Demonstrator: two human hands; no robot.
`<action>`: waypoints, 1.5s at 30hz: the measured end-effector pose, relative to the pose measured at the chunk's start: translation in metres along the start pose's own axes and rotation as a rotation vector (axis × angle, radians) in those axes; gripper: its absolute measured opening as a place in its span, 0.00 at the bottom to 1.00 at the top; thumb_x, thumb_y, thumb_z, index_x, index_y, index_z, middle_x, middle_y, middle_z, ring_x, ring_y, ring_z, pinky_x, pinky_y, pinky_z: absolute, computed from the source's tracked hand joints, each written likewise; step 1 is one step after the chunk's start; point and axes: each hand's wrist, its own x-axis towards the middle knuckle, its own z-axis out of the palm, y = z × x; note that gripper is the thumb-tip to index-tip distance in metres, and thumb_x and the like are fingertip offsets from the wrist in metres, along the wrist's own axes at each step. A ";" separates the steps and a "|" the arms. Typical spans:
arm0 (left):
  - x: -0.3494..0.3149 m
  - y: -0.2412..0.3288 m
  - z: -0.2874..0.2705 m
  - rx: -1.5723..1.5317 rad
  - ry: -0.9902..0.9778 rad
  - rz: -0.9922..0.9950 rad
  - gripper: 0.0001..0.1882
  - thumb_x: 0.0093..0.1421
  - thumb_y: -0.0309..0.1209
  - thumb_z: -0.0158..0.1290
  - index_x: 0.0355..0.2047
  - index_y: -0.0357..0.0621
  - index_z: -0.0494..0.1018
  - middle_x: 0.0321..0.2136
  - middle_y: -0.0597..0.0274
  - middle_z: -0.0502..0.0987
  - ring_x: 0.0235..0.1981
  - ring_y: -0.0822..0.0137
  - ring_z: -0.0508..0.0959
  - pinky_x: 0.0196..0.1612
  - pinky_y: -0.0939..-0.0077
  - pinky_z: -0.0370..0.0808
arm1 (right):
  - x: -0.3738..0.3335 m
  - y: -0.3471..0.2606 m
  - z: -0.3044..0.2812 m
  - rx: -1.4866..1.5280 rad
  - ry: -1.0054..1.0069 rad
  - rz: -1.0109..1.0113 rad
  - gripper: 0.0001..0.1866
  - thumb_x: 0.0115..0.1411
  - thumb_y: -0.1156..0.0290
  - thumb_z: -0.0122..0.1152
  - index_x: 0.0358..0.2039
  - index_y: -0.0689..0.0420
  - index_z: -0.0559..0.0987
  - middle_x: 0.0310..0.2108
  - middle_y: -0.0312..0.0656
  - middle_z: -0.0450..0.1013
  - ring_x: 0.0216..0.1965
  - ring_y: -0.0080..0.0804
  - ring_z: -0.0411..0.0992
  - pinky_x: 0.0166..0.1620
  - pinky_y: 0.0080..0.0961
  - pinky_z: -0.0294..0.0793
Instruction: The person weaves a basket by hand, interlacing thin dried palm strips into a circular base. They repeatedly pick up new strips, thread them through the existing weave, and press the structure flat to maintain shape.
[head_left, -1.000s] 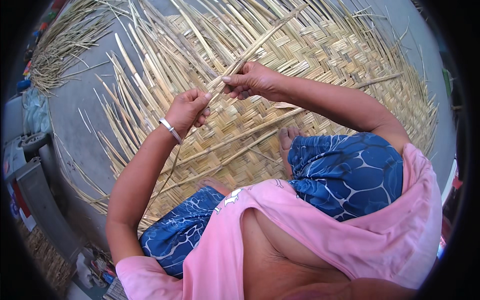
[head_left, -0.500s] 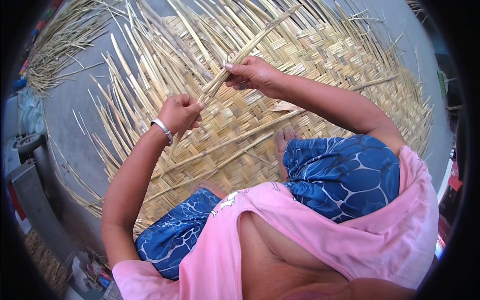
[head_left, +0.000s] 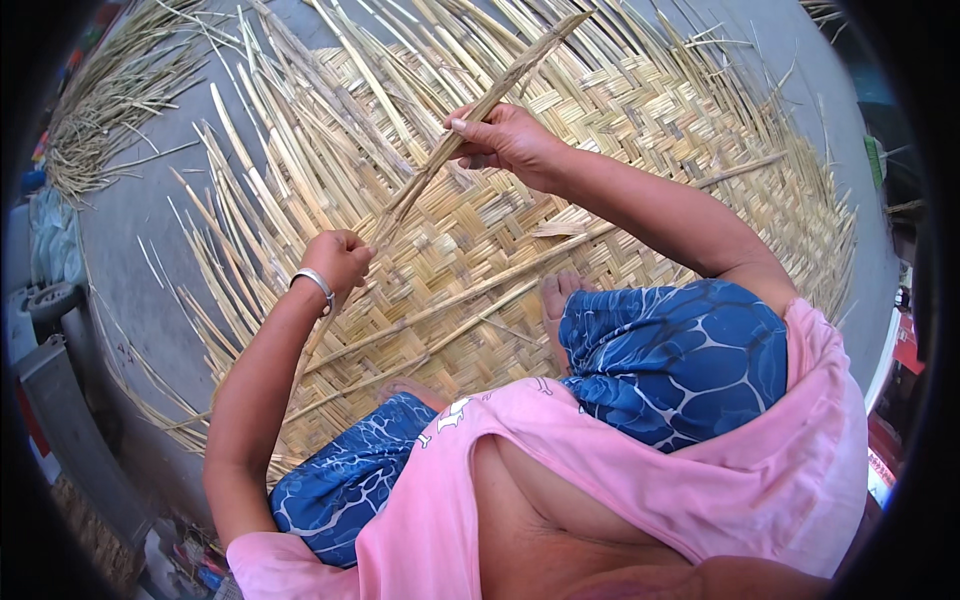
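A long, flattened strip of dry reed (head_left: 418, 188) slants between my hands, running from lower left to upper right above the woven mat. My right hand (head_left: 508, 142) pinches it between thumb and fingers, and its wide end sticks out beyond them. Farther down, my left hand (head_left: 338, 260), with a metal bangle on the wrist, is closed on the narrower part. Below lies the half-woven reed mat (head_left: 620, 150); its loose, unwoven reeds (head_left: 300, 130) fan out along the far and left edges.
At the far left a pile of loose reeds (head_left: 125, 95) lies on the grey floor (head_left: 160, 190). Bluish plastic (head_left: 58, 235) and a grey object with a wheel (head_left: 60, 295) stand at the left edge. My bare feet rest on the mat, with two long reeds (head_left: 450, 300) lying across it.
My left hand has slid down and to the left, away from my right hand, so a longer stretch of the reed strip shows between them. My right hand has barely shifted.
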 end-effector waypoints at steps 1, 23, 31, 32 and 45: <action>-0.001 0.001 -0.002 0.009 0.003 -0.012 0.12 0.56 0.32 0.53 0.25 0.33 0.74 0.18 0.58 0.75 0.17 0.71 0.76 0.21 0.78 0.74 | 0.002 0.001 -0.003 -0.015 0.010 -0.003 0.10 0.59 0.66 0.55 0.39 0.56 0.74 0.30 0.36 0.74 0.30 0.23 0.73 0.36 0.20 0.76; 0.060 -0.022 -0.034 -0.403 0.447 0.095 0.10 0.58 0.30 0.49 0.28 0.34 0.71 0.22 0.57 0.75 0.22 0.68 0.79 0.21 0.80 0.73 | 0.088 -0.008 0.001 -0.718 -0.099 0.066 0.22 0.61 0.60 0.52 0.50 0.63 0.68 0.40 0.40 0.72 0.39 0.23 0.72 0.40 0.18 0.73; 0.091 0.016 -0.005 -0.857 0.417 0.069 0.06 0.60 0.26 0.42 0.34 0.34 0.64 0.26 0.57 0.72 0.19 0.70 0.76 0.17 0.81 0.72 | 0.129 -0.003 0.032 -1.383 -0.204 -0.033 0.19 0.54 0.62 0.59 0.40 0.64 0.74 0.25 0.43 0.74 0.26 0.29 0.73 0.30 0.25 0.71; 0.092 0.015 -0.002 -0.874 0.411 0.077 0.06 0.60 0.27 0.42 0.34 0.35 0.64 0.26 0.58 0.72 0.19 0.70 0.75 0.18 0.80 0.73 | 0.133 -0.001 0.033 -1.269 -0.173 0.046 0.22 0.54 0.62 0.59 0.45 0.65 0.71 0.26 0.43 0.74 0.26 0.27 0.72 0.30 0.24 0.72; 0.083 0.024 0.005 -1.041 0.448 0.041 0.08 0.62 0.31 0.42 0.37 0.40 0.63 0.27 0.62 0.70 0.23 0.74 0.70 0.22 0.80 0.74 | 0.151 -0.003 0.047 -0.793 -0.172 0.287 0.13 0.54 0.64 0.58 0.33 0.59 0.71 0.27 0.38 0.70 0.30 0.26 0.75 0.29 0.21 0.71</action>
